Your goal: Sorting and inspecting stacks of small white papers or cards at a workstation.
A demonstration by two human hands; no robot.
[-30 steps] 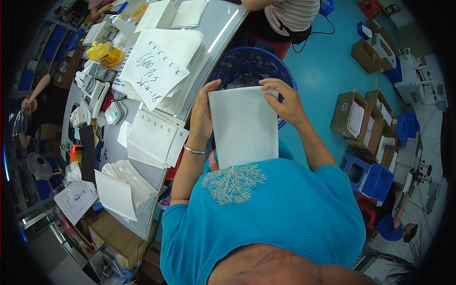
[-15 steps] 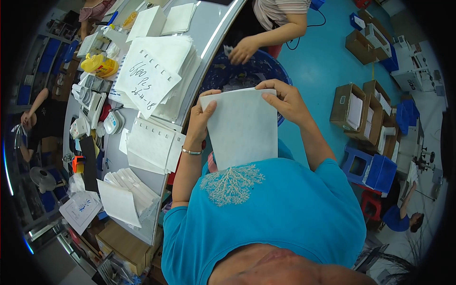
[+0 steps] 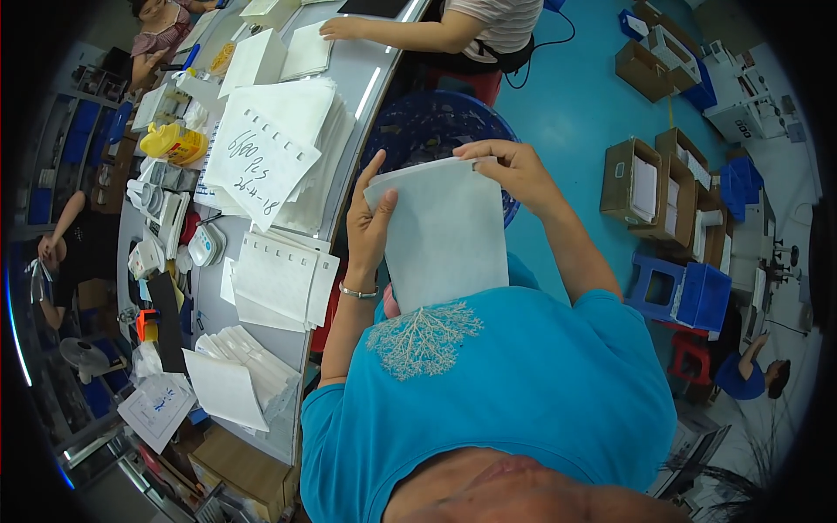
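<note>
I hold a white flat bag or sheet upright in front of my chest, over my turquoise shirt. My left hand grips its left edge, thumb on the front; a bracelet sits on that wrist. My right hand pinches its top right corner. Behind the sheet stands a blue mesh basket on the floor.
A grey table at left carries stacks of white sheets, a second pile, folded bags, a yellow bottle. Another person's arm rests at the far end. Cardboard boxes and blue crates stand on the right.
The sheet stays in both hands, with my left thumb now raised along its left edge. The other person's hand moved from near the basket up onto the table.
</note>
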